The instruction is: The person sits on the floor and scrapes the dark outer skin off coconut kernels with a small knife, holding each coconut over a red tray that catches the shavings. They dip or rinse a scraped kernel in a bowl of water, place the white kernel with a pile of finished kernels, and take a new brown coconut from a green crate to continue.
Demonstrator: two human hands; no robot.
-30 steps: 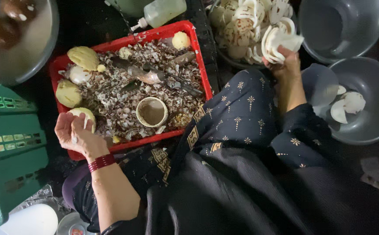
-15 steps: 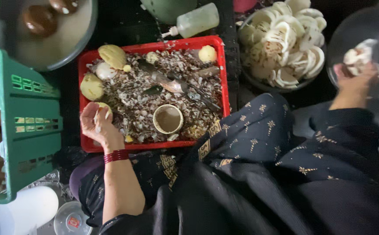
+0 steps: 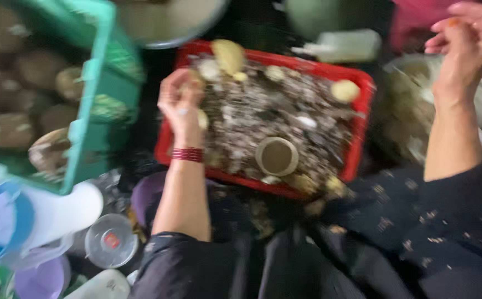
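Gripping a pale shell [image 3: 192, 83], left hand [image 3: 179, 102] sits at the near-left edge of the red tray [image 3: 362, 133] heaped with shell scraps. Right hand [image 3: 465, 36] raised over a bowl, fingers loosely curled, grip unclear in blur.

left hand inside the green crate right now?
No. The left hand is over the left edge of the red tray, beside the green crate, not in it.
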